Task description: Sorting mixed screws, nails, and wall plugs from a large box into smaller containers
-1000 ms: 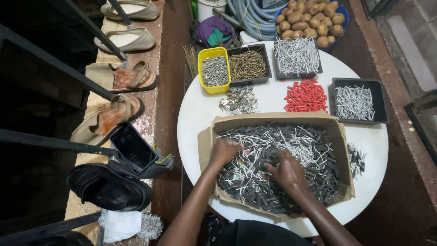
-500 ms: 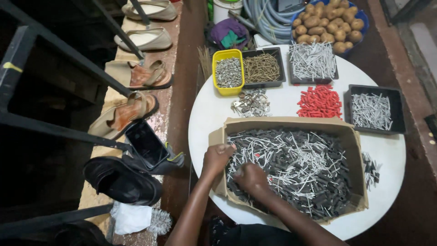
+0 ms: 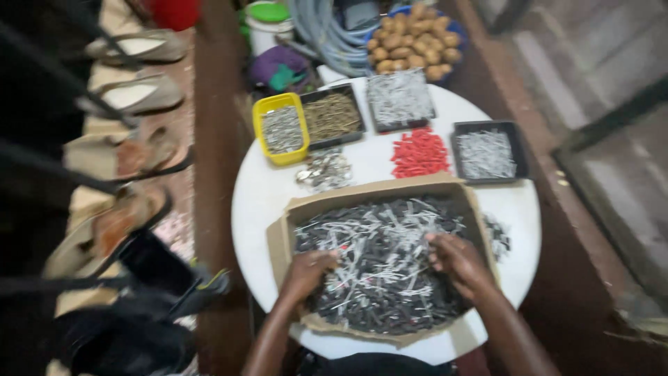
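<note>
Head view, lower middle: both hands are now spread apart in the cardboard box [image 3: 306,209], where half a second ago they lay close together at its left. The left hand [image 3: 309,271] is curled, fingers down in the mixed nails [image 3: 379,257]; the right hand [image 3: 456,261] lies open, fingers spread on them. Sorting looks ongoing. Farther up, the yellow tray [image 3: 268,104], red plugs [image 3: 417,153] and dark trays [image 3: 518,150] sit unchanged on the white surface [image 3: 264,188].

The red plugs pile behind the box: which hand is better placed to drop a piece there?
Probably the right hand. It rests in the cardboard box on the side nearer the red plugs. The left hand sits by the box's opposite wall, farther off.
</note>
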